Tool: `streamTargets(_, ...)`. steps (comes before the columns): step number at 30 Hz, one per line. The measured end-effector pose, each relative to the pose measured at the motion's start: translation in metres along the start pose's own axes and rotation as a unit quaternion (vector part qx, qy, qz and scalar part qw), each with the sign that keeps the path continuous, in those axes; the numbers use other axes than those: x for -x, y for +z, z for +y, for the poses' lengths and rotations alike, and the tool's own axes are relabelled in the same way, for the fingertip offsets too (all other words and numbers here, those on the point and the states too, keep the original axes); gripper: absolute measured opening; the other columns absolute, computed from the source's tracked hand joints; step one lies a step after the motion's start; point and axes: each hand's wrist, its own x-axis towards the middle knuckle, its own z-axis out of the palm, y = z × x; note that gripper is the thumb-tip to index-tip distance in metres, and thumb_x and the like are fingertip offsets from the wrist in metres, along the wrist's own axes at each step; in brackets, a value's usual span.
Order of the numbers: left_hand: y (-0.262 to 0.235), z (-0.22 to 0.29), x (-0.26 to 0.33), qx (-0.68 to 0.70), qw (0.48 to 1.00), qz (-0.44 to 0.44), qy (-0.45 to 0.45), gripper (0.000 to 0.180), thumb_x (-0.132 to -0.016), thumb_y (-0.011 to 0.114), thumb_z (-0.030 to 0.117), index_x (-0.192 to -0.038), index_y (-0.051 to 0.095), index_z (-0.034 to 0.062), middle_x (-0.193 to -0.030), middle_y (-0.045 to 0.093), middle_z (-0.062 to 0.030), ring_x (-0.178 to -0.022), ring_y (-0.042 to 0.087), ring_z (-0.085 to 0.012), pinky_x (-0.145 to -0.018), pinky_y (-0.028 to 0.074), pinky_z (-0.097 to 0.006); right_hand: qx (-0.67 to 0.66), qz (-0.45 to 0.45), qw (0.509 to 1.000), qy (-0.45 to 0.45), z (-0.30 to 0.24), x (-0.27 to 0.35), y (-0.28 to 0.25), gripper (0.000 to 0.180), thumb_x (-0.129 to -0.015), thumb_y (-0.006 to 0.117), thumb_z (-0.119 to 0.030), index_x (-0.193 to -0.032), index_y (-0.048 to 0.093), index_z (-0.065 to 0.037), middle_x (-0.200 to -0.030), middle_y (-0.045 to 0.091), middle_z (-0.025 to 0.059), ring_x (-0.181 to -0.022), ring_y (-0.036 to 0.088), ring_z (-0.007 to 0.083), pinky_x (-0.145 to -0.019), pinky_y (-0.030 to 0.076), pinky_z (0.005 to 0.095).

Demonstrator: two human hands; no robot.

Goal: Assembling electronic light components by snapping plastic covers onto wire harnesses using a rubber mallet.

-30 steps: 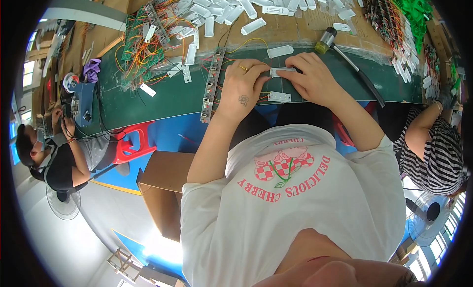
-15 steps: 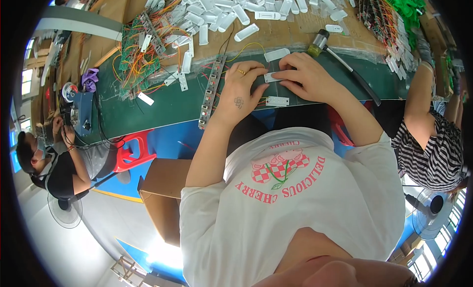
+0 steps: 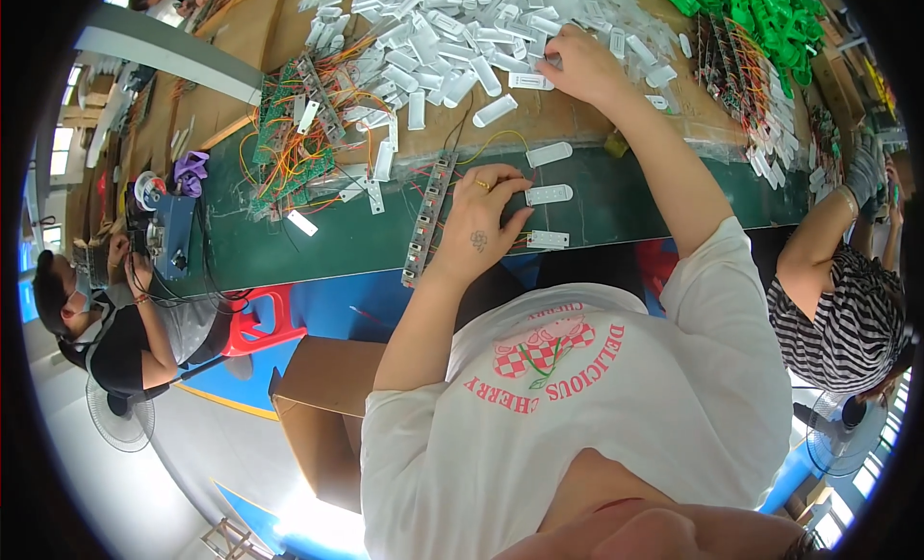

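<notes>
My left hand (image 3: pixel 481 223) rests at the near part of the green table, thumb and fingers apart. Its fingertips are at the left end of a white plastic shell (image 3: pixel 549 194). Another white shell (image 3: pixel 550 155) lies just beyond, and a white rectangular plate with thin wires (image 3: pixel 548 240) lies nearer me. To the left of that hand is a long strip of circuit boards (image 3: pixel 428 221). My right hand (image 3: pixel 585 67) reaches to the near edge of a heap of white shells (image 3: pixel 448 45), its thumb and index finger spread beside a shell (image 3: pixel 528 81).
Green boards with tangled orange wires (image 3: pixel 303 132) lie left, more wired boards (image 3: pixel 731 74) right. Green straps (image 3: pixel 780 21) are piled at far right. A yellow-green tool end (image 3: pixel 616 144) shows under my right forearm. Co-workers sit on both sides; a cardboard box (image 3: pixel 327 377) stands below.
My right hand has left the shell both hands held and moved away to the heap. That shell now lies on the table by my left hand. The view has shifted slightly.
</notes>
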Motion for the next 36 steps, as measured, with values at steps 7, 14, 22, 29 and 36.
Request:
streamTargets(7, 0.000, -0.001, 0.003, 0.006, 1.000, -0.003, -0.002, 0.034, -0.074, 0.079, 0.006, -0.107, 0.069, 0.0048, -0.113, 0.062, -0.0090, -0.112, 0.057, -0.0306, -0.099, 0.043, -0.042, -0.050, 0.016, 0.998, -0.041, 0.012, 0.010, 0.000, 0.018, -0.086, 0.071, -0.021, -0.091, 0.067, -0.004, -0.097, 0.066, 0.0113, -0.092, 0.065, 0.0319, -0.079, 0.052, 0.0401)
streamTargets(14, -0.001, -0.005, -0.001, -0.002, 1.000, -0.001, 0.015, 0.034, -0.075, 0.079, 0.008, -0.108, 0.069, 0.0053, -0.114, 0.063, -0.0092, -0.113, 0.057, -0.0309, -0.099, 0.043, -0.043, -0.182, 0.104, 0.978, -0.004, 0.008, 0.035, -0.034, 0.010, -0.089, 0.070, -0.013, -0.091, 0.065, -0.005, -0.101, 0.072, 0.0108, -0.092, 0.070, 0.0297, -0.082, 0.053, 0.0366)
streamTargets(22, 0.001, -0.006, 0.000, -0.009, 1.000, -0.011, 0.010, 0.035, -0.075, 0.079, 0.008, -0.109, 0.068, 0.0049, -0.115, 0.063, -0.0083, -0.114, 0.056, -0.0306, -0.099, 0.043, -0.043, -0.180, -0.032, 0.962, -0.202, -0.054, 0.131, -0.030, 0.023, -0.077, 0.080, -0.014, -0.098, 0.072, -0.008, -0.101, 0.071, 0.0059, -0.094, 0.066, 0.0280, -0.082, 0.052, 0.0396)
streamTargets(29, 0.002, -0.005, 0.001, -0.008, 1.000, -0.005, 0.002, 0.038, -0.074, 0.080, 0.009, -0.110, 0.068, 0.0053, -0.116, 0.063, -0.0078, -0.114, 0.057, -0.0304, -0.099, 0.043, -0.042, -0.148, -0.003, 0.958, -0.245, -0.062, 0.142, -0.017, 0.017, -0.080, 0.075, -0.014, -0.094, 0.070, -0.007, -0.098, 0.068, 0.0027, -0.091, 0.063, 0.0236, -0.081, 0.051, 0.0383)
streamTargets(36, 0.003, -0.005, 0.000, -0.012, 1.000, -0.004, 0.007, 0.039, -0.074, 0.080, 0.010, -0.110, 0.068, 0.0052, -0.116, 0.063, -0.0082, -0.114, 0.057, -0.0305, -0.099, 0.043, -0.042, -0.099, -0.009, 0.966, -0.239, -0.064, 0.148, -0.018, 0.022, -0.080, 0.075, -0.014, -0.101, 0.071, -0.008, -0.107, 0.067, 0.0034, -0.097, 0.062, 0.0232, -0.083, 0.049, 0.0362)
